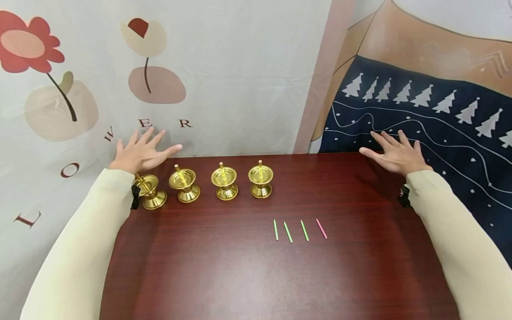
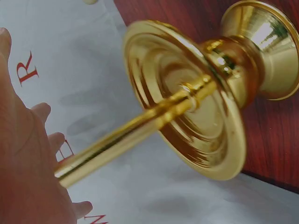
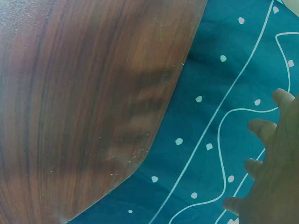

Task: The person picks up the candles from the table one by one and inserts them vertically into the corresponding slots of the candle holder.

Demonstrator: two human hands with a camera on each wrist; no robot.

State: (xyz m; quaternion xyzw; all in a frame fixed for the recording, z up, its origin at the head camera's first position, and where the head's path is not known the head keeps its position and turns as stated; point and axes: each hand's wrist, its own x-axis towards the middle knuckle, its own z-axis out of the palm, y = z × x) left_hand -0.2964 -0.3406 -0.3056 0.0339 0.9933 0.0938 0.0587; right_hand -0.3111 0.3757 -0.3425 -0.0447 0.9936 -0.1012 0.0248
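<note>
My left hand [image 1: 140, 153] is held with its fingers spread over the far left of the table, holding nothing. Nearest to it is the leftmost brass candle holder [image 1: 155, 200], partly hidden by the wrist. In the left wrist view this candle holder [image 2: 233, 140] shows a dish, a flared foot and a tall central tube. Further right stand a second candle holder [image 1: 188, 194], a third [image 1: 227, 192] and a fourth [image 1: 261, 191], all upright. Far right, my right hand [image 1: 396, 155] spreads its fingers near the table's back corner; it holds nothing.
Three thin green sticks [image 1: 305, 230] and one pink stick [image 1: 322, 229], candle-like, lie in a loose row on the dark red table [image 1: 224, 275]. A pale printed cloth [image 1: 248, 89] hangs behind, and a navy tree-patterned cloth [image 1: 440, 129] hangs at the right.
</note>
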